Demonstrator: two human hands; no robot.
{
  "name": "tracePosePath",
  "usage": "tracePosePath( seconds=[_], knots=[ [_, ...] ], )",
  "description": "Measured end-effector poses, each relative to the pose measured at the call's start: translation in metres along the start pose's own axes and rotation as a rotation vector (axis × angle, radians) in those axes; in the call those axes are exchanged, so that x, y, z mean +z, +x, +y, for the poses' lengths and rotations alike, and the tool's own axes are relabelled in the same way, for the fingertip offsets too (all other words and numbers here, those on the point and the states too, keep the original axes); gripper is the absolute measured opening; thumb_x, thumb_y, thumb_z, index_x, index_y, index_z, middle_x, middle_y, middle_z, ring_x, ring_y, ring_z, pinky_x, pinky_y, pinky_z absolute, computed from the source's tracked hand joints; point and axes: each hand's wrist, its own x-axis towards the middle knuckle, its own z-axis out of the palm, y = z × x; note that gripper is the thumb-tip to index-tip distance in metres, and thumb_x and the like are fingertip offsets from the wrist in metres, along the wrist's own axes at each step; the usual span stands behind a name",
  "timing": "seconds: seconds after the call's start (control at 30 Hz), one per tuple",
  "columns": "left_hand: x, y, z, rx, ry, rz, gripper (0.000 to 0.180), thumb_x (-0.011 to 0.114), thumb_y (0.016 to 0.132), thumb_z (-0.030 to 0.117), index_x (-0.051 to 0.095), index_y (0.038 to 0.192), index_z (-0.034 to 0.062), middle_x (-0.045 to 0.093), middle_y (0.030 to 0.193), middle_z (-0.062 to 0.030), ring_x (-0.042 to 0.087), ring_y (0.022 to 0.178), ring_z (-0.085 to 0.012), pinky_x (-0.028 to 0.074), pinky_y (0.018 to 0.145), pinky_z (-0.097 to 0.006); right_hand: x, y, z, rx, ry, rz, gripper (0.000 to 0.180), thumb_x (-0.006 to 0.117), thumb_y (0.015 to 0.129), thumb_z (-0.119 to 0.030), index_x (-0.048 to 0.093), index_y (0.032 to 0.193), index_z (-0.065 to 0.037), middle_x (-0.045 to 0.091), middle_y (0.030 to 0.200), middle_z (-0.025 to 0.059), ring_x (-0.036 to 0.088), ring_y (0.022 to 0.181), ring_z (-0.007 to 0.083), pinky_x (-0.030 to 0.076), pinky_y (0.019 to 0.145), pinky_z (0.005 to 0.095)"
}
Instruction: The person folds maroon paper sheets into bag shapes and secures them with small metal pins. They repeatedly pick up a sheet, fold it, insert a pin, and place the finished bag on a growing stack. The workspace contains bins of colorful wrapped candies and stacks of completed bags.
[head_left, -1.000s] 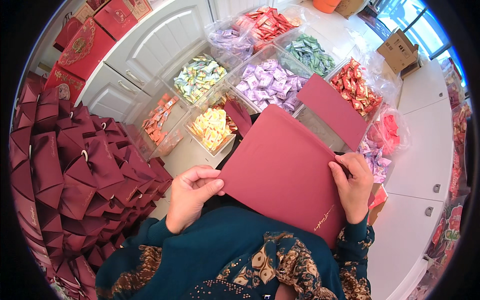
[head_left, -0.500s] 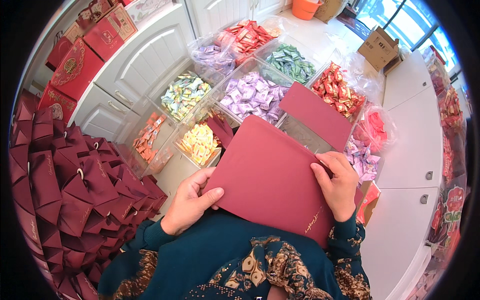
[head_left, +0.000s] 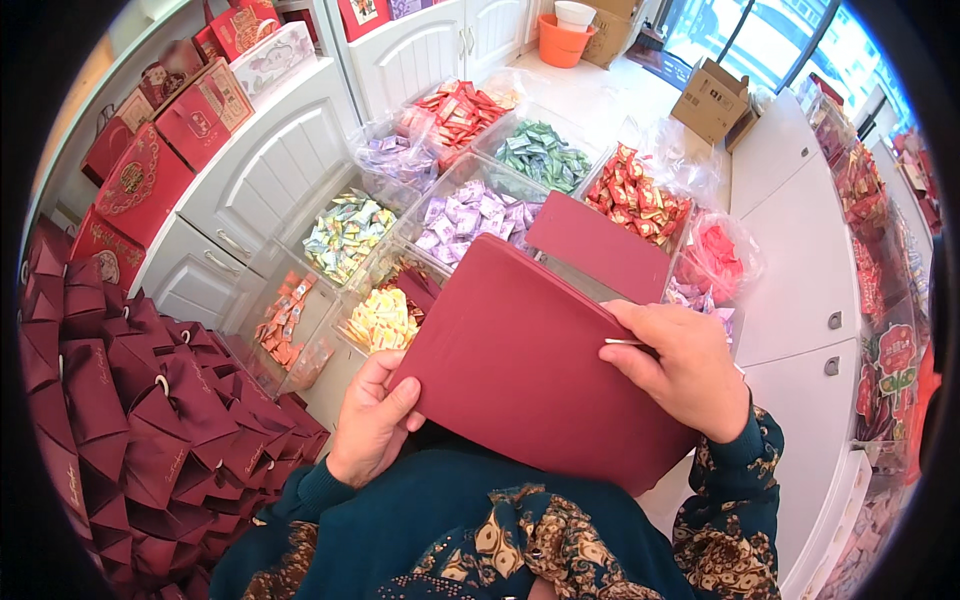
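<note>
A flat maroon gift box (head_left: 530, 370), smooth and tilted, is held in front of my body. My left hand (head_left: 372, 415) is closed on its left corner, thumb on top and fingers partly behind it. My right hand (head_left: 690, 365) grips the upper right edge. A small white strip (head_left: 624, 342), perhaps a handle, shows beside my right thumb. Just beyond the held piece lies another flat maroon panel (head_left: 600, 245), covering part of the clear bins.
Clear bins hold purple packets (head_left: 475, 218), green packets (head_left: 543, 155), red packets (head_left: 640, 195) and yellow packets (head_left: 382, 318). Folded maroon gift boxes (head_left: 140, 420) are heaped at the left. White cabinets (head_left: 265, 140) stand on both sides. An open carton (head_left: 710, 100) sits at the back right.
My right hand has shifted right and turned further over the edge, and a white strip now shows at its thumb. The maroon piece has turned slightly; its gold lettering is out of sight.
</note>
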Motion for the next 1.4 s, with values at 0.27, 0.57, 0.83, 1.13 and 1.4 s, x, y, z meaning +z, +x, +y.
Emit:
tracePosePath(
  seconds=[0.27, 0.57, 0.83, 1.13, 1.4],
  knots=[
    [-0.001, 0.003, -0.006, 0.113, -0.143, 0.076, 0.033, 0.057, 0.099, 0.016, 0.048, 0.129, 0.0047, 0.06, 0.122, -0.0068, 0.058, 0.101, -0.0126, 0.048, 0.081, -0.028, 0.018, 0.024, 0.015, 0.112, 0.416, -0.16, 0.024, 0.064, 0.092, -0.016, 0.065, 0.108, 0.002, 0.067, 0.091, 0.0118, 0.064, 0.083, 0.0222, 0.05, 0.073, 0.0299],
    [0.002, 0.027, -0.01, 0.271, -0.457, 0.156, 0.03, 0.053, 0.101, 0.016, 0.05, 0.13, 0.0063, 0.056, 0.128, -0.0115, 0.055, 0.118, -0.0214, 0.046, 0.101, -0.037, 0.071, 0.044, 0.02, 0.168, 0.579, -0.197, 0.025, 0.054, 0.098, -0.015, 0.061, 0.116, 0.001, 0.067, 0.095, 0.0099, 0.063, 0.089, 0.0156, 0.048, 0.081, 0.0279],
    [-0.006, 0.03, -0.012, 0.267, -0.337, 0.282, 0.032, 0.056, 0.099, 0.011, 0.051, 0.13, 0.0045, 0.059, 0.123, -0.0111, 0.058, 0.113, -0.0204, 0.048, 0.098, -0.035, 0.087, 0.047, 0.012, 0.102, 0.382, -0.147, 0.025, 0.056, 0.098, -0.014, 0.062, 0.115, 0.001, 0.068, 0.091, 0.0145, 0.065, 0.081, 0.019, 0.05, 0.074, 0.0298],
    [-0.012, 0.034, -0.006, 0.114, -0.538, 0.048, 0.049, 0.052, 0.1, 0.013, 0.036, 0.145, -0.0009, 0.048, 0.142, -0.0148, 0.048, 0.129, -0.0249, 0.039, 0.108, -0.039, 0.109, 0.054, 0.021, 0.036, 0.288, -0.014, 0.023, 0.056, 0.096, -0.012, 0.064, 0.114, -0.001, 0.063, 0.089, 0.0135, 0.062, 0.084, 0.0253, 0.048, 0.076, 0.0325],
    [-0.019, 0.033, -0.005, 0.09, -0.47, 0.053, 0.046, 0.052, 0.1, 0.014, 0.04, 0.141, -0.003, 0.05, 0.139, -0.015, 0.05, 0.127, -0.0245, 0.041, 0.107, -0.039, 0.103, 0.106, -0.016, -0.264, 0.123, -0.142, 0.023, 0.062, 0.087, -0.003, 0.068, 0.109, -0.009, 0.053, 0.076, 0.0086, 0.055, 0.075, 0.0284, 0.045, 0.067, 0.0378]
  ],
)
